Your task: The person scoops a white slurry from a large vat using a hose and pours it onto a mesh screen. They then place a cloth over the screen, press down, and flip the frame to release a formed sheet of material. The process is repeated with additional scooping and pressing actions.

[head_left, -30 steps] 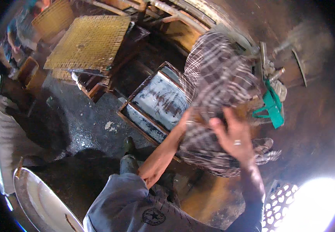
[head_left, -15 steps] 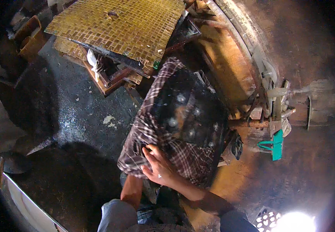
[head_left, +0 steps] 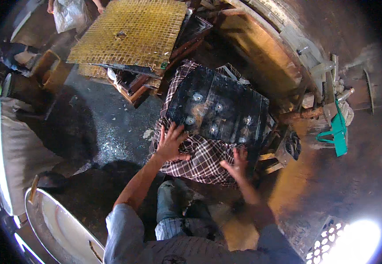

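A dark board [head_left: 226, 99] with pale round spots lies in front of me. Brown-and-white plaid cloth [head_left: 204, 160] is bunched along its near edge and up its left side. My left hand [head_left: 171, 143] rests on the cloth at the board's near left corner, fingers spread. Over the right part of the cloth is my right hand [head_left: 238, 164], its fingers apart and pointing away from me. Neither hand is gripping anything that I can see.
A yellow woven-pattern panel [head_left: 129, 37] lies on a stack beyond the board to the left. A large white basin [head_left: 63, 229] stands at lower left, near a beige cloth-covered form [head_left: 23, 141]. A green bag [head_left: 338, 132] hangs at right. Another person's hands hold a plastic bag [head_left: 70, 15].
My hands have moved apart, the left now on top of the cloth and the right farther right. The cloth is spread wider along the near edge. Another person's hands have come into view.
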The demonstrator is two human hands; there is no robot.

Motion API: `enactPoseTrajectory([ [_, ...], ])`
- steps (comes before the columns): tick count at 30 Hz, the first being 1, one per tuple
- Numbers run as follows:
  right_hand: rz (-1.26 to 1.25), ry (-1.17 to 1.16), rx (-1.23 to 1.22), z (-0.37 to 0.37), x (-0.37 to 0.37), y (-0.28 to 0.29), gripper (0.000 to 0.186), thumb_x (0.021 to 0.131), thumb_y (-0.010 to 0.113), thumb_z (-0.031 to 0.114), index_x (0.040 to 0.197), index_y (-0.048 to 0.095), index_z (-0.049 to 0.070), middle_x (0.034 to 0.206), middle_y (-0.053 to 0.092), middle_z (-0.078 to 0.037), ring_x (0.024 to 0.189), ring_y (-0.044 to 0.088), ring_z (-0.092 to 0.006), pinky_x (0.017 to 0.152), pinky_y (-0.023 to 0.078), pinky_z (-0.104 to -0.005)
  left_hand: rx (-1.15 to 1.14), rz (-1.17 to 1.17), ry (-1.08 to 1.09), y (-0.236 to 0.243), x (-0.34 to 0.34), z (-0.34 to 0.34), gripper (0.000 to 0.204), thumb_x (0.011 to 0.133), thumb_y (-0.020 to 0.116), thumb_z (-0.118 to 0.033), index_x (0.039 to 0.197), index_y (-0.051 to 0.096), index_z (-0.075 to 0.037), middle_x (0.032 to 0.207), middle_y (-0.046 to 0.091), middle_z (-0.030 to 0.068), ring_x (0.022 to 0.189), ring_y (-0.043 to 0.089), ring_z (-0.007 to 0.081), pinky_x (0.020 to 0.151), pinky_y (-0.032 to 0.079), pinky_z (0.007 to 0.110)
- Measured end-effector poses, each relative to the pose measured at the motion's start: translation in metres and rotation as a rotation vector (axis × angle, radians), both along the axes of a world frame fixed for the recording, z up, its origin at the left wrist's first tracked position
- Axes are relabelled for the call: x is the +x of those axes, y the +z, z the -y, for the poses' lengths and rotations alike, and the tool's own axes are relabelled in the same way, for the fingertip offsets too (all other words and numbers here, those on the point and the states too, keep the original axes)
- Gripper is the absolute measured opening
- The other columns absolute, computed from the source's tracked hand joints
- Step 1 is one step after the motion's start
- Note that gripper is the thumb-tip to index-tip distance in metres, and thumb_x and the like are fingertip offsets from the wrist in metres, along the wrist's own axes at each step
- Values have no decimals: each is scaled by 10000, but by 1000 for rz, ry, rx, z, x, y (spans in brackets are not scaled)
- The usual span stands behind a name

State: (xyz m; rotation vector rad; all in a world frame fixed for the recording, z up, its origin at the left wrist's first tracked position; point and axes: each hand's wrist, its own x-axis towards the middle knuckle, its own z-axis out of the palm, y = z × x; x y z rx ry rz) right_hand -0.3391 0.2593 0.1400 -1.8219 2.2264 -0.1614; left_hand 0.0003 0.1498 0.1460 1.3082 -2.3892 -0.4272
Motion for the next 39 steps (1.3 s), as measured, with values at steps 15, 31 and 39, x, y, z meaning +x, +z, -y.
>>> enactPoseTrajectory([
  [15,1282,-869,-197,-207,11,-123,298,893,628,270,1100,591,59,1098,605,-113,999,588,-250,842,471,-400,142,-120,645,-60,119,-27,547,649,682,-14,1184,590,-73,1198,574,142,1122,530,354,969,431,406],
  [31,910,-752,-41,-69,-191,-110,655,863,646,423,1338,464,10,1299,522,-111,1101,527,-234,850,449,-423,726,-205,654,-102,-61,362,837,786,650,-592,1337,455,7,1387,442,209,1295,410,340,1071,335,407],
  [39,994,-1071,227,60,-176,-45,677,885,562,543,1286,513,0,1218,559,-98,1092,512,-212,978,380,-335,1043,-617,652,-113,28,123,531,822,713,-437,1151,619,-31,1040,654,53,913,617,159,827,499,321],
])
